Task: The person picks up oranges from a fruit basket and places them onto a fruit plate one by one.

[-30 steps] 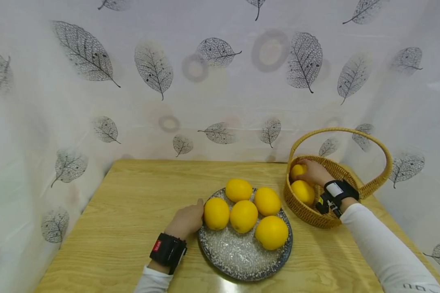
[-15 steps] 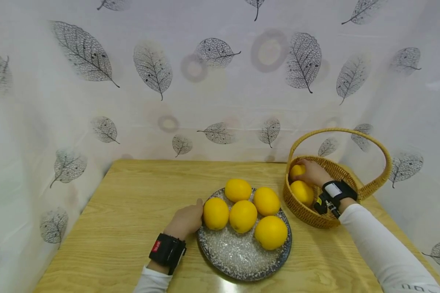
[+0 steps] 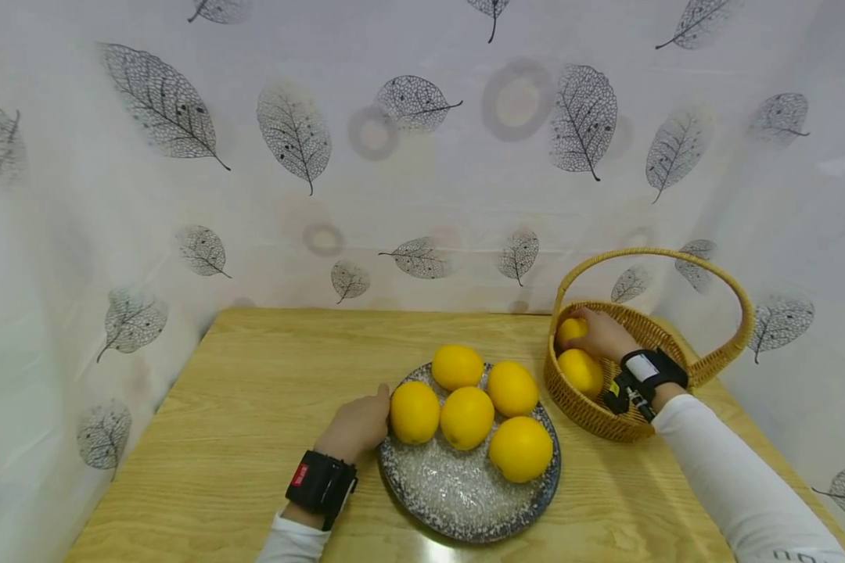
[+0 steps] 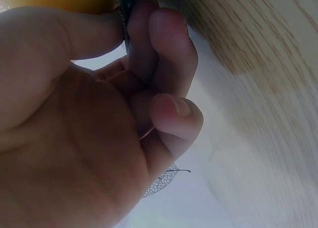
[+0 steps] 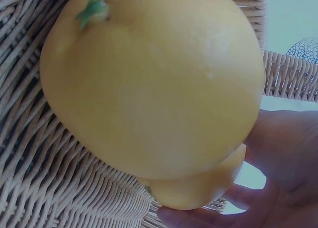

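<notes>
My left hand (image 3: pixel 356 426) pinches the left rim of a round speckled grey plate (image 3: pixel 458 500). The left wrist view shows the plate's dark rim (image 4: pixel 127 19) between thumb and fingers. Several yellow citrus fruits (image 3: pixel 468 418) lie on the plate. My right hand (image 3: pixel 605 336) reaches into a wicker basket (image 3: pixel 591 414) and grips a yellow citrus fruit (image 3: pixel 572 331) at its far left side. In the right wrist view, fingers and thumb lie round that fruit (image 5: pixel 194 190). Another fruit (image 5: pixel 154 84) with a green stem end sits in front, partly hiding it.
The basket's tall arched handle (image 3: pixel 648 252) rises over my right hand. Plate and basket stand on a wooden table (image 3: pixel 275 367). Behind it hangs a pale sheet (image 3: pixel 436 195) printed with leaves.
</notes>
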The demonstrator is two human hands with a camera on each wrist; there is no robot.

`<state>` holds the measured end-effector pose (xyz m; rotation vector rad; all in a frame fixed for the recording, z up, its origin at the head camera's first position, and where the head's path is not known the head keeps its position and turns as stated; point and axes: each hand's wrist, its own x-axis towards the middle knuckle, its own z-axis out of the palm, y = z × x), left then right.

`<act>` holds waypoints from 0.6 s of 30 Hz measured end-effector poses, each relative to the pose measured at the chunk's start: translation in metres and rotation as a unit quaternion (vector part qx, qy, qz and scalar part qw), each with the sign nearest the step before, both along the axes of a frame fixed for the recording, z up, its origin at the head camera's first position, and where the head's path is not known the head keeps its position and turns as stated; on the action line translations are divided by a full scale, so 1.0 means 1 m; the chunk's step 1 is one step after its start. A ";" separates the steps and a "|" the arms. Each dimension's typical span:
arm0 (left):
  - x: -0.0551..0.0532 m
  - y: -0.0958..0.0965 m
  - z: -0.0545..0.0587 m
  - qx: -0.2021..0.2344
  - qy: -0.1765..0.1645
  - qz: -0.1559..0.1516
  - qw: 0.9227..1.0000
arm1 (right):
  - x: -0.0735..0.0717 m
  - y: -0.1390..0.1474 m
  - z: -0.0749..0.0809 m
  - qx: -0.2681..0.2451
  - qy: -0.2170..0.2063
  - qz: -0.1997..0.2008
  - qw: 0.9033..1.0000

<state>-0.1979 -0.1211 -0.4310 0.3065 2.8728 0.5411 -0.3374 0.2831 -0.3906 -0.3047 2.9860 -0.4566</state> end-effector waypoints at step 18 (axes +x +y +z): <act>0.001 0.000 0.006 0.004 -0.010 0.003 1.000 | 0.006 0.006 0.013 -0.012 0.015 0.006 1.000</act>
